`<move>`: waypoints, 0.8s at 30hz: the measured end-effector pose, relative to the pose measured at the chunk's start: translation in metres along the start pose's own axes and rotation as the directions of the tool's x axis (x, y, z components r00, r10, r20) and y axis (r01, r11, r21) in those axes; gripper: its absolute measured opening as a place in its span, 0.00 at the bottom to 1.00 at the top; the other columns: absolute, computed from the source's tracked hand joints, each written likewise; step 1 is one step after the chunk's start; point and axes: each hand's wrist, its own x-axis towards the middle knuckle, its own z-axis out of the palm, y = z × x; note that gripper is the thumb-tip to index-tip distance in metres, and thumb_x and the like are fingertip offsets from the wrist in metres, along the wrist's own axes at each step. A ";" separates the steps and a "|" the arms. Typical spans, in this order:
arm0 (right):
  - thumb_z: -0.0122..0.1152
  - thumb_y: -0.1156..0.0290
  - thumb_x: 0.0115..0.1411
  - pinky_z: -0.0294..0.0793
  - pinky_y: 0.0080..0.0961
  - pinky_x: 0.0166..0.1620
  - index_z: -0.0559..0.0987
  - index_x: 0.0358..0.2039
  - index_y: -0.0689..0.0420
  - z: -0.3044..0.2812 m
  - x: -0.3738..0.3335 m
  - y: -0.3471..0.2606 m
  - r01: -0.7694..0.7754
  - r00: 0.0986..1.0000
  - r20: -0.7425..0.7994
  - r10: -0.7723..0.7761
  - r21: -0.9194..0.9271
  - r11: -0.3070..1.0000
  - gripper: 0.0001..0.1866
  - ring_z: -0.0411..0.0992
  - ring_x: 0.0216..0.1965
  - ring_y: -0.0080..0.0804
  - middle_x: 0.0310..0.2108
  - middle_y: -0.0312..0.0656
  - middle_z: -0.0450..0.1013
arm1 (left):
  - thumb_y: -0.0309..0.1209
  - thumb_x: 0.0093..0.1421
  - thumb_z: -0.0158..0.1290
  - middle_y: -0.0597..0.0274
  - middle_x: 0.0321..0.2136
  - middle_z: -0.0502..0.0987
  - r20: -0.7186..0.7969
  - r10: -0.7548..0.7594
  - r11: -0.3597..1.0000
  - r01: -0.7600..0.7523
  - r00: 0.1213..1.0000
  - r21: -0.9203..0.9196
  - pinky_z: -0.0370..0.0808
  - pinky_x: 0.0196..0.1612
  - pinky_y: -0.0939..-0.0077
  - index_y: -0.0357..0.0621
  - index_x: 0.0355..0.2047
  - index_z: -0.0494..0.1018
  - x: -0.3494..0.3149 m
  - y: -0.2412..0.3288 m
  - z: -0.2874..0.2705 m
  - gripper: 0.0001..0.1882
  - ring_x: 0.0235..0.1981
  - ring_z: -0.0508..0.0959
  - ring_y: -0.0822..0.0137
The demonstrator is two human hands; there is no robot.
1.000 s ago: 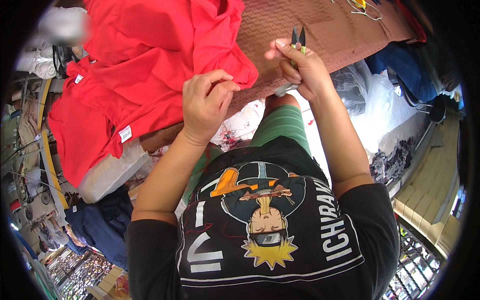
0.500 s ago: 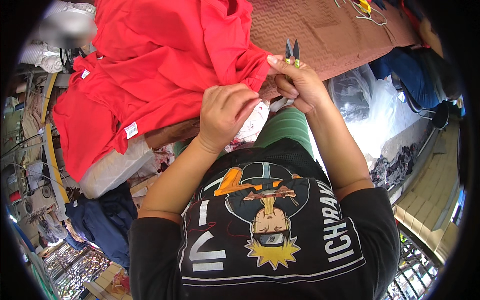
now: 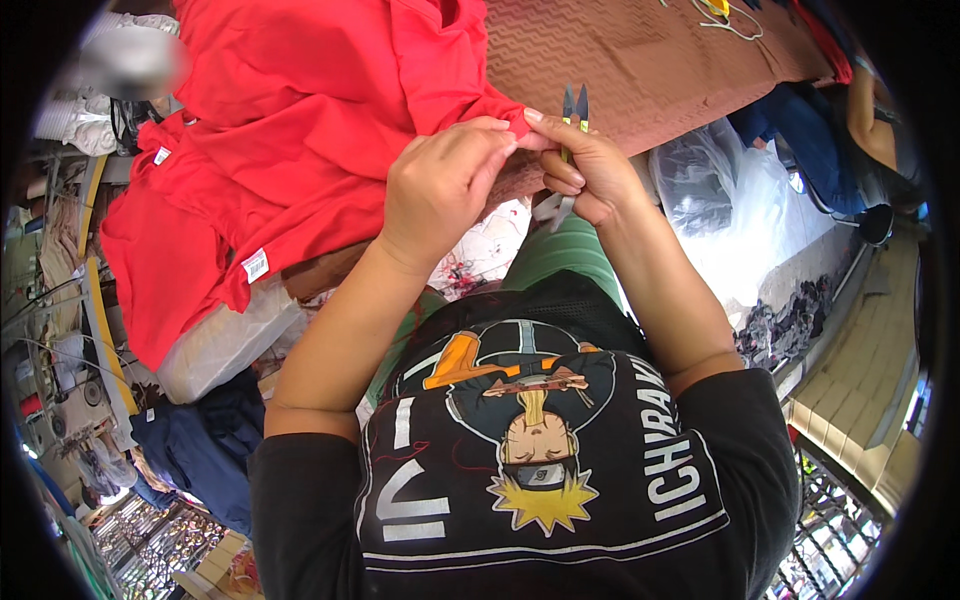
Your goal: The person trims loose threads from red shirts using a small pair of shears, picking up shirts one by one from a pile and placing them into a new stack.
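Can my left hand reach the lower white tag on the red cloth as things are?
Probably yes: the tag is uncovered, and only red cloth lies between it and the left hand.

Crumpled red cloth garment [image 3: 300, 110] on left of long brown textured-cloth table [image 3: 620, 60]. Left hand [image 3: 443, 185] at garment's right end, right hand [image 3: 597, 172] just right, slim green-handled metal snips [image 3: 582, 106] in it. Small yellow object [image 3: 717, 7] far right on table. Crumpled clear plastic bag [image 3: 705, 180] near right. Rumpled navy cloth garment [image 3: 205, 440] near left.
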 end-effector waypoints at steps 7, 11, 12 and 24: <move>0.60 0.62 0.61 0.50 0.17 0.15 0.78 0.38 0.63 -0.018 -0.009 -0.007 0.200 0.970 -0.057 -0.235 -0.360 0.911 0.15 0.53 0.11 0.13 0.24 0.39 0.78 | 0.30 0.59 0.55 0.54 0.33 0.80 0.168 -0.271 0.898 0.311 0.948 -0.310 0.76 0.36 0.72 0.38 0.33 0.76 0.007 0.004 0.008 0.07 0.34 0.81 0.59; 0.62 0.57 0.56 0.70 0.25 0.33 0.77 0.46 0.61 -0.166 0.015 -0.029 0.098 0.638 -0.433 -0.637 -0.775 0.625 0.23 0.73 0.30 0.30 0.37 0.50 0.78 | 0.31 0.62 0.52 0.53 0.33 0.80 0.102 -0.244 0.935 0.262 0.964 -0.240 0.76 0.37 0.69 0.39 0.35 0.73 0.010 -0.001 0.011 0.07 0.35 0.81 0.57; 0.61 0.56 0.55 0.73 0.30 0.40 0.77 0.47 0.62 -0.228 0.018 -0.032 0.029 0.509 -0.416 -0.754 -0.867 0.498 0.25 0.77 0.38 0.39 0.40 0.54 0.77 | 0.31 0.63 0.52 0.52 0.33 0.80 0.105 -0.249 0.937 0.267 0.963 -0.224 0.75 0.37 0.69 0.39 0.36 0.72 0.013 -0.001 0.008 0.08 0.34 0.81 0.56; 0.54 0.69 0.53 0.74 0.35 0.46 0.81 0.39 0.61 -0.463 -0.059 -0.023 -0.850 0.524 -0.834 -0.175 -0.497 -0.173 0.15 0.76 0.44 0.44 0.41 0.52 0.77 | 0.26 0.67 0.45 0.65 0.36 0.70 0.247 -0.453 0.579 0.494 0.856 -0.648 0.66 0.46 0.82 0.38 0.40 0.67 0.008 -0.016 -0.006 0.05 0.39 0.69 0.77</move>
